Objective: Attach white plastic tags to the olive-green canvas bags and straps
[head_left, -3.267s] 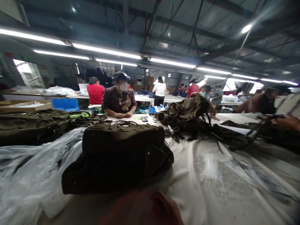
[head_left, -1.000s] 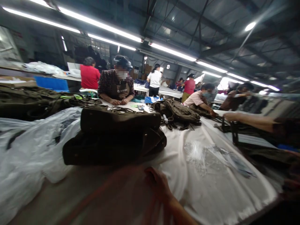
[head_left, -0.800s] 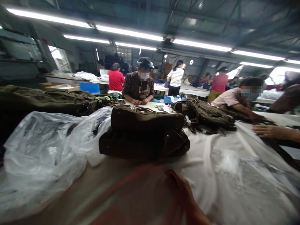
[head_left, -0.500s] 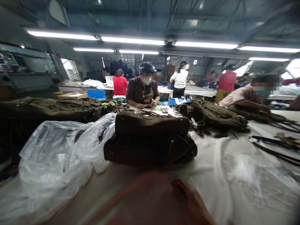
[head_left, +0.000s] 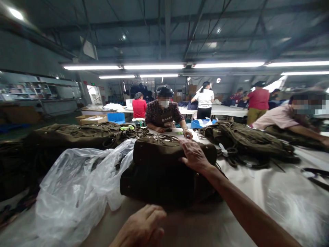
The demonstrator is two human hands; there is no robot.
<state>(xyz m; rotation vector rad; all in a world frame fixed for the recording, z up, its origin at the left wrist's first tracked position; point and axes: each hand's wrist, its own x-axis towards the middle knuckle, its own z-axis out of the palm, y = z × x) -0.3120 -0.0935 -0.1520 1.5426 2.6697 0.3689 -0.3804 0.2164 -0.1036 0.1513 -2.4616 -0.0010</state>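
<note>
Two bare hands reach forward over a table spread with a pale cloth. The right hand is open, its fingers stretched forward together and its thumb set apart, lying over the top and near side of a dark olive fabric bag with small metal studs; it looks pressed flat against the bag, not closed around it. The left hand is loosely open, fingers bent, just on the near side of the stack and apart from it. That studded bag lies on top of a second dark olive fabric bag, the pair sitting in the middle of the table. Half a second ago, the right hand was a reddish blur low over the cloth; now it is up on the upper bag, and the left hand shows clearly. Across the table, a person in a dark patterned top and brown apron has moved one hand out toward the far side of the stack. From where I stand, the right forearm slants in from the lower right corner, long and nearly straight, palm down. The left hand rises from the bottom edge, tilted toward the bags. Crumpled clear plastic spreads to the left of the stack, and a heap of olive bags with straps lies to the right.
</note>
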